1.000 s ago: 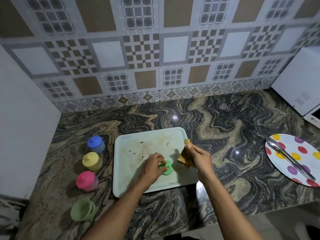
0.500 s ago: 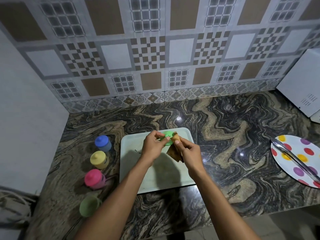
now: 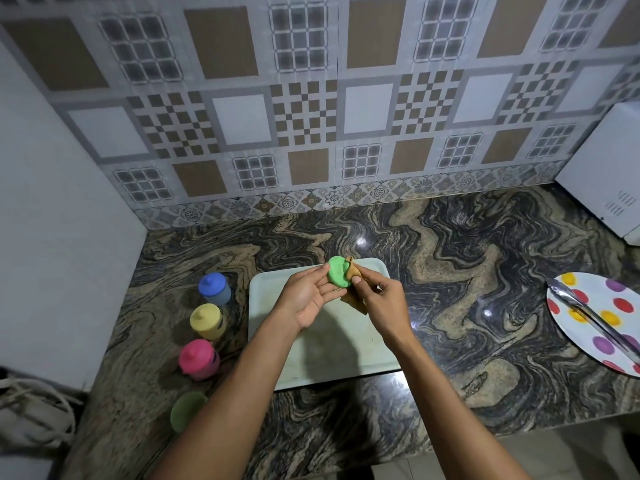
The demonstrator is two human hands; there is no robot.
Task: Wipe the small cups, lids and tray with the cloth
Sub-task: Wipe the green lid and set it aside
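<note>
Head view, straight down onto the marbled counter [image 3: 450, 271]. Holding up the green lid [image 3: 336, 277] in the left hand [image 3: 306, 301], palm turned up, pinching it at the fingertips with the thumb on its far edge. Raised above the twelve o'clock end of the pale tray [image 3: 263, 341], not resting on it.

Coming in from three o'clock with the right hand [image 3: 381, 303], fingers curled, pinching the brown cloth [image 3: 355, 301] against the lid's right rim. Bunched up, that cloth, with one corner poking out at the lid's one o'clock and the rest hanging below the knuckles. Both hands close together, meeting at the lid.

Down on the counter at the tray's nine o'clock, a line of small cups running back towards six. Farthest off, the blue-lidded cup [image 3: 214, 289], then the yellow-lidded cup [image 3: 207, 322], then the pink-lidded cup [image 3: 198, 358], all upright and capped. At seven o'clock, nearest the counter edge, a green cup [image 3: 185, 410] with no lid, partly hidden by the left forearm; hard to say whether upright or tipped.

Out at three o'clock, well apart from the tray, a spotted plate [image 3: 602, 344] with metal tongs [image 3: 585, 313] lying across it. Up at two o'clock, a white appliance [image 3: 606, 181] against the tiled wall [image 3: 311, 116].
</note>
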